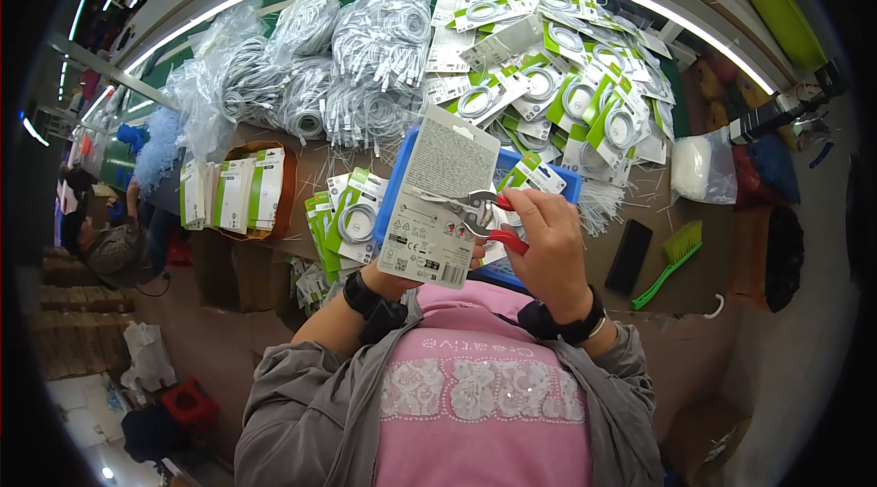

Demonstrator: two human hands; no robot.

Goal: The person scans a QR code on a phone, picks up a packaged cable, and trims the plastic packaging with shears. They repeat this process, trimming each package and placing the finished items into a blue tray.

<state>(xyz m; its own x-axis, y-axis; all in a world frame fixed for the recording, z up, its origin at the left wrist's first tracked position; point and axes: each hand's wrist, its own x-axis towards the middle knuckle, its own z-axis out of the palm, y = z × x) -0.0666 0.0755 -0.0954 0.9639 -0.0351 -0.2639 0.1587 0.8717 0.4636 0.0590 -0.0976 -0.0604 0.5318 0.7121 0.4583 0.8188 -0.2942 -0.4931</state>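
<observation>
My left hand (391, 282) grips a cable package card (448, 147) by its lower part, its printed back turned up. Most of the left fingers are behind the card. In my right hand (555, 245) is a pair of red-handled cutting pliers (508, 239), their metal jaws over the middle of the card beside a thin white strip, perhaps a cable tie. Beneath the card stands a blue basket (571, 184) with more packages in it. Left of the basket lie carded cables (356, 222) with green and white fronts.
Bundled white cables (382, 30) in clear bags and a heap of carded cables (585, 94) fill the back. An orange-brown container (287, 185) holds cards at left. White ties (598, 206), a black block (629, 256) and a green brush (671, 260) lie right. Another person (119, 245) sits far left.
</observation>
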